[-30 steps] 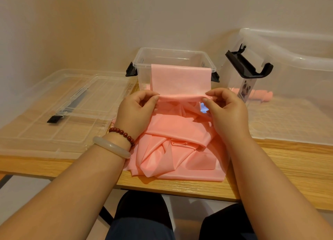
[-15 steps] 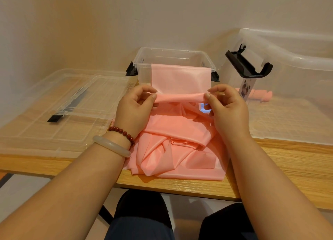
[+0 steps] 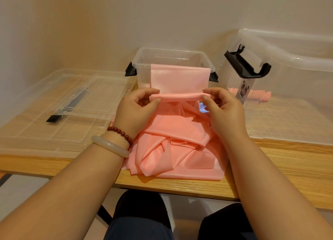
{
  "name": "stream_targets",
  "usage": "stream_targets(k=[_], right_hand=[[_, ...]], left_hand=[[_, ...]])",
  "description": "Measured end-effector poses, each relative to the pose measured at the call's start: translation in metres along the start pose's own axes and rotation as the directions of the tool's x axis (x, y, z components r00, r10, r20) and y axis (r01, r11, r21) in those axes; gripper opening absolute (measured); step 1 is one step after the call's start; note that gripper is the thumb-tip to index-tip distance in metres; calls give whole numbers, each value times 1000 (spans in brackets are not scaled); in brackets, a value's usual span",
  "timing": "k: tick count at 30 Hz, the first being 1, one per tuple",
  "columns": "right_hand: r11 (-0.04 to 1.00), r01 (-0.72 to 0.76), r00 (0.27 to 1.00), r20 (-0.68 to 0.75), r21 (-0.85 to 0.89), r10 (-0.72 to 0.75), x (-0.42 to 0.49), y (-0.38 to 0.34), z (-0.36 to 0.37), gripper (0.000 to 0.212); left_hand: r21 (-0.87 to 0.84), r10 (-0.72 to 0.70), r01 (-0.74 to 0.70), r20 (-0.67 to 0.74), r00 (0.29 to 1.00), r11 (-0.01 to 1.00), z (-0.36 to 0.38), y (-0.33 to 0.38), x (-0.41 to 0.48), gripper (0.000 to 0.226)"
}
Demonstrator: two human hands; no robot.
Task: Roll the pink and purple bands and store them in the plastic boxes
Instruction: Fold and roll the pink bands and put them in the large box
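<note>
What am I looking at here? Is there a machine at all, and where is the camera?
There is no machine. These are a person's two bare hands, filmed by a camera worn on their head that looks forward and down. The left hand and right hand each pinch one end of a pink band, with a thin roll of it between them. A flat stretch of it covers the front of the small box, and the rest lies crumpled on the table. A clear lid lies to the left. The big box on the right holds what look like pink rolls.
</note>
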State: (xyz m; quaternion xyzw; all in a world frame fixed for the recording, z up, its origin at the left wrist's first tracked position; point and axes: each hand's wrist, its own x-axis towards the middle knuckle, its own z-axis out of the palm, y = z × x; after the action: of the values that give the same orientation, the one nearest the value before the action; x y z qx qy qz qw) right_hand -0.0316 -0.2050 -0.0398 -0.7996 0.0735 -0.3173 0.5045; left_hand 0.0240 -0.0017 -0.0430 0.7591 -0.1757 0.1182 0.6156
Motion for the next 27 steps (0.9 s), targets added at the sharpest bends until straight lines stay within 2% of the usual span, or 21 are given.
stream_targets(k=[7,14,23,27], right_hand=[[995,-39,999,41,93,35,0,3,2,30],[997,-25,999,26,67,23,0,4,4,36],[996,-44,998,-52,73,47,-1,-1,3,23],[997,-45,996,-75,67,50,-2,-1,4,19]], left_hand=[[10,37,-37,7,999,999,0,0,1,16],[13,28,-28,-9,1000,1000,1,-4,2,23],[102,98,-100,25,995,990,3,-6,4,34],[46,68,-68,9,998,997,4,-5,3,35]])
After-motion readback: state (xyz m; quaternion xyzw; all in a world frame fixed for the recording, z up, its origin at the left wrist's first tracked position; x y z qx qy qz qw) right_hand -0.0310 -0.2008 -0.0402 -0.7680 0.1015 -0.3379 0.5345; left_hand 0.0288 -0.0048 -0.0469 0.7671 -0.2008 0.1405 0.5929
